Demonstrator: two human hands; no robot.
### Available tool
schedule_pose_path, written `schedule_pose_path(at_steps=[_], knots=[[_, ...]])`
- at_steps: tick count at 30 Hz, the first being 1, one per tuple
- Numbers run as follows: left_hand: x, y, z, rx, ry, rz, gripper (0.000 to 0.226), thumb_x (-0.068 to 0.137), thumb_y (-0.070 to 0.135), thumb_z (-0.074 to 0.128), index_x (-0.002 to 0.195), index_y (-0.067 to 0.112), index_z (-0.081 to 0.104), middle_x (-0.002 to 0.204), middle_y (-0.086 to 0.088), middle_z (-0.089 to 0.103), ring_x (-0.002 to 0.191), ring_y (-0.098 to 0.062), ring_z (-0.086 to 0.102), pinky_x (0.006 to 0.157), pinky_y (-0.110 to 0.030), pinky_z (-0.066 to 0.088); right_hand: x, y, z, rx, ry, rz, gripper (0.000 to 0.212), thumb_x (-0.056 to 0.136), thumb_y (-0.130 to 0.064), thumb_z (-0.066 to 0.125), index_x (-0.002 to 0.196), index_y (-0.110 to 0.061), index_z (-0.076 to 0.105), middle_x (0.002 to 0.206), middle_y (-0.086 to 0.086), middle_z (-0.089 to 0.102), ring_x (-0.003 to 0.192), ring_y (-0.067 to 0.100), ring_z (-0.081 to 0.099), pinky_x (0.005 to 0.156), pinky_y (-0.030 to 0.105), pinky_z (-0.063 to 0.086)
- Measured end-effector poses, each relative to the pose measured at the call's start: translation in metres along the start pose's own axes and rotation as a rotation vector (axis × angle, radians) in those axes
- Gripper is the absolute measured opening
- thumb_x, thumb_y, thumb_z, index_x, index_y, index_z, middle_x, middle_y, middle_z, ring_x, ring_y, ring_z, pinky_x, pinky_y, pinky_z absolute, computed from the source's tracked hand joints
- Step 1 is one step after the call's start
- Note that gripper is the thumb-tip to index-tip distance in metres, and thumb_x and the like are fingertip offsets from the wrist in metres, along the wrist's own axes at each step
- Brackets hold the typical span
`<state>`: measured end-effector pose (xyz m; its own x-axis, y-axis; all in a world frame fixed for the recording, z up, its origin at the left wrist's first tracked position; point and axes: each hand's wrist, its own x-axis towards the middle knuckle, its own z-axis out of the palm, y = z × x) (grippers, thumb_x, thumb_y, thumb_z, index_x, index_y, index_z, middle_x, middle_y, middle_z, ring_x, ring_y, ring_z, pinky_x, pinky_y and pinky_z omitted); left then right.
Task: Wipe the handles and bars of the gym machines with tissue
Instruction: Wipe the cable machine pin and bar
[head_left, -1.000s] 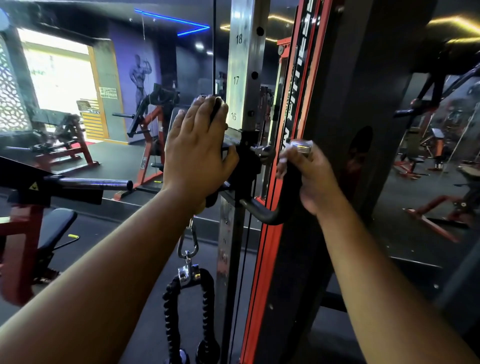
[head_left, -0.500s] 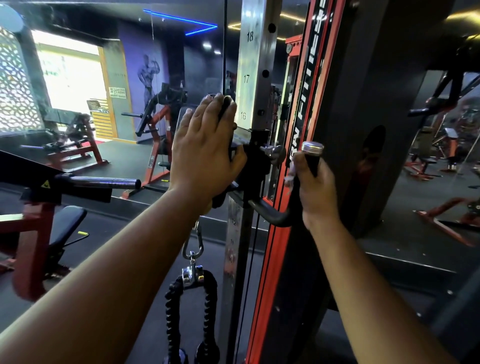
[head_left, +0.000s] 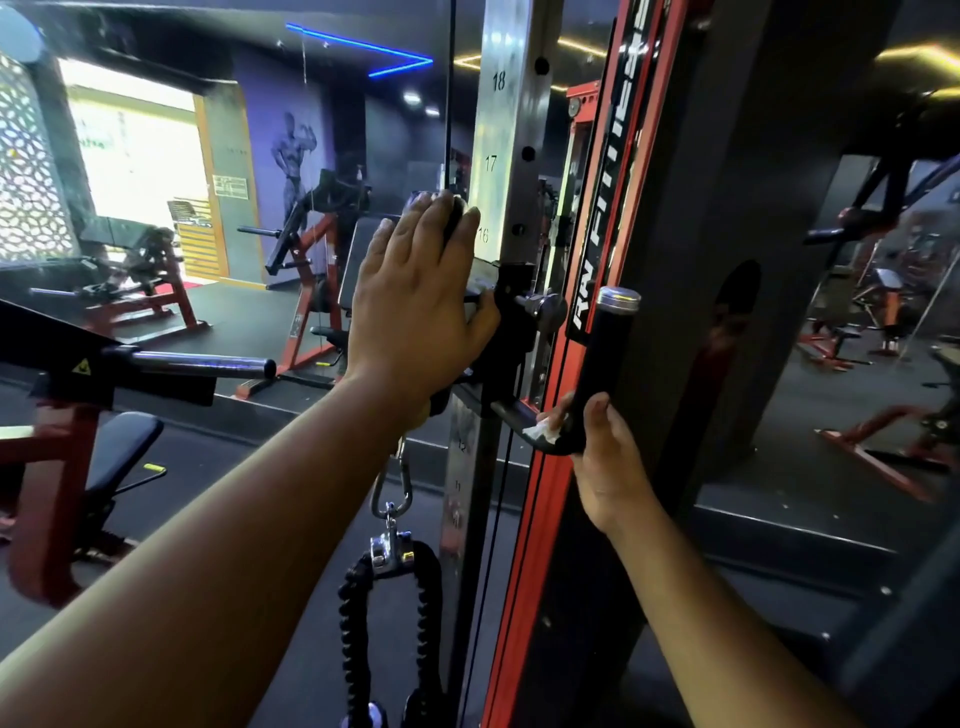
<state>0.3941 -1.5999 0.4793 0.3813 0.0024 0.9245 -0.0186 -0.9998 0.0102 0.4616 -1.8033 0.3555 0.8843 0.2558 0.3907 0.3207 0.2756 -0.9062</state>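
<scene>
Two bare hands on one cable machine. Left hand (head_left: 415, 301), fingers (head_left: 441, 218) straight and together, flat against the black pulley carriage (head_left: 511, 322). Below, one carabiner (head_left: 390, 486) holding one rope attachment (head_left: 387, 623). Right hand (head_left: 605, 457), fingers curled, pinching white tissue (head_left: 543, 430) against the black handle (head_left: 605, 364) at its lower bend.

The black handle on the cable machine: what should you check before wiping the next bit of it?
1. Tissue in the right hand: ok, pinched against the handle's bottom bend.
2. Right hand's grip on the black handle: ok, fingers curl round its lower end.
3. Left hand steadying the pulley carriage: ok, pressed on it.
4. Upper handle up to the chrome cap clean: cannot tell.
5. Tissue still clean enough: cannot tell, mostly hidden.
</scene>
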Motion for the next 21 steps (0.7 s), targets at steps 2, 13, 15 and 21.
schedule_pose_path(at_steps=[2,13,15,21], knots=[[0.0,-0.001,0.001,0.0,0.006,0.003,0.07,0.094,0.049,0.051,0.153,0.013,0.045,0.159,-0.014,0.042,0.15,-0.033,0.033,0.124,-0.05,0.024,0.0,-0.018,0.008,-0.003,0.112,0.054,0.091,0.055,-0.087,0.073,0.107,-0.013,0.061,0.082,0.001,0.062,0.082,0.019,0.064,0.096,0.041,0.053],[-0.001,-0.005,0.005,-0.002,0.015,0.002,0.068,0.095,0.047,0.05,0.154,0.013,0.044,0.16,-0.014,0.041,0.15,-0.032,0.033,0.124,-0.051,0.025,0.025,-0.025,0.009,-0.092,0.072,-0.235,0.07,0.071,-0.082,0.065,0.097,-0.017,0.062,0.073,0.0,0.058,0.062,0.014,0.055,0.061,0.028,0.051],[-0.001,-0.005,0.005,0.002,0.016,0.008,0.069,0.095,0.047,0.051,0.154,0.013,0.044,0.16,-0.014,0.041,0.15,-0.032,0.033,0.124,-0.05,0.024,0.014,0.013,0.004,-0.079,0.131,-0.192,0.069,0.068,-0.09,0.059,0.09,-0.025,0.067,0.079,-0.001,0.065,0.074,0.017,0.063,0.077,0.033,0.053],[-0.001,-0.008,0.006,0.012,-0.009,0.014,0.069,0.097,0.049,0.048,0.156,0.014,0.04,0.162,-0.013,0.038,0.153,-0.03,0.03,0.126,-0.048,0.02,0.008,0.05,-0.001,-0.227,0.045,-0.176,0.098,0.071,-0.089,0.053,0.103,0.004,0.059,0.102,0.016,0.067,0.103,0.024,0.066,0.098,0.037,0.052]])
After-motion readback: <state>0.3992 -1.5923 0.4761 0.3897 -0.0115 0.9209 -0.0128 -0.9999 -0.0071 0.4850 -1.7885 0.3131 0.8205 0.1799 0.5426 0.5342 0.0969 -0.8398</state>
